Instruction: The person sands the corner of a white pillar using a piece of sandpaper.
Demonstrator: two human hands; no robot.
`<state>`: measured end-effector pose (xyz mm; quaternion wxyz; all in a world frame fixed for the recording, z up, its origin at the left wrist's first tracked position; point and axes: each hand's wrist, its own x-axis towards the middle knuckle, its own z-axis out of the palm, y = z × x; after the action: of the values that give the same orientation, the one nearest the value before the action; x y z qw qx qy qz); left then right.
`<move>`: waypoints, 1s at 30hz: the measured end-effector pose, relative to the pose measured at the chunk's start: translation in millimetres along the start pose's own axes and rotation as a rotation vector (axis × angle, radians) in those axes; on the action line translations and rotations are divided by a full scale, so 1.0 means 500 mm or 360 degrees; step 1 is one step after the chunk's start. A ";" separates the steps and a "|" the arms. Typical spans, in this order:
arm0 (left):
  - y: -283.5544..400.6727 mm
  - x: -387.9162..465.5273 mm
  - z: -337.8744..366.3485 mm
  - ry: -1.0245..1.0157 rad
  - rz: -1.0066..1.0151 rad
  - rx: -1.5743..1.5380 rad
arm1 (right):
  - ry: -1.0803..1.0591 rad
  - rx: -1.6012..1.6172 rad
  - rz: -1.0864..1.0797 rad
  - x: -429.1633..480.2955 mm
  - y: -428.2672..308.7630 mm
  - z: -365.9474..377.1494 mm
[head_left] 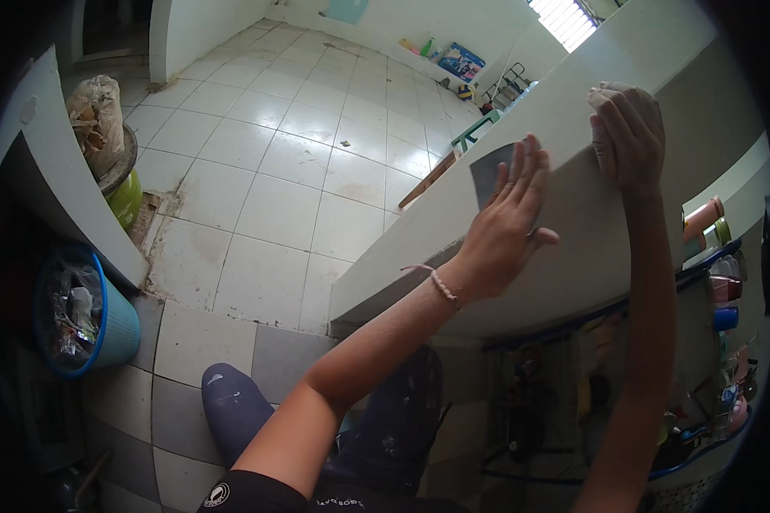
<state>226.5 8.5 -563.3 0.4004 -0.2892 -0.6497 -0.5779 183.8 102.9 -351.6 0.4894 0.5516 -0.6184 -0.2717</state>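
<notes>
My left hand [507, 224], with a beaded bracelet at the wrist, lies with its fingers extended over a dark grey sheet [486, 172] that looks like sandpaper. It holds the sheet at the edge of a white partition wall [398, 282]; the sheet's far part curls out past the fingers, and the rest is hidden under them. Farther along the same wall, my right hand [632, 138] is bent over the edge with its fingers curled. Whether anything lies under its palm cannot be seen.
A blue bin [120, 327] with rubbish stands at left, near a plastic bag [102, 122] on a round lid. Beyond the wall are a green stool [478, 131] and a ball [465, 92]. Shelves with cups [725, 288] and a dark rack are at right. Tiled floor [282, 218] spreads ahead.
</notes>
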 end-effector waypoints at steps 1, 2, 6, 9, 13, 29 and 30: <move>0.008 0.009 0.002 0.0003 0.0001 0.0000 | 0.0004 -0.0004 0.0002 -0.001 0.001 -0.001; 0.013 0.016 0.003 0.0013 0.0054 -0.0022 | 0.0005 -0.0003 -0.0002 0.000 0.002 -0.002; -0.027 -0.053 -0.003 -0.0090 -0.0090 0.0105 | -0.0016 -0.0032 0.0010 -0.001 0.001 -0.005; -0.126 -0.205 -0.017 -0.0200 -0.0446 0.0026 | -0.0014 -0.0036 0.0009 -0.002 0.001 -0.006; -0.230 -0.366 -0.015 -0.0187 -0.0655 -0.0223 | -0.0010 -0.0039 -0.0001 -0.004 0.006 -0.006; -0.198 -0.117 -0.022 -0.0202 -0.0468 -0.0906 | 0.0083 0.0015 -0.0035 0.003 0.007 0.000; -0.205 -0.170 -0.029 -0.0300 -0.0633 -0.0928 | 0.0068 0.0023 -0.0041 -0.002 0.010 0.000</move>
<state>186.7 -15.1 -689.1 0.1193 -0.3111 -0.5353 -0.7761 181.9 104.9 -347.5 0.4949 0.5687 -0.6027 -0.2617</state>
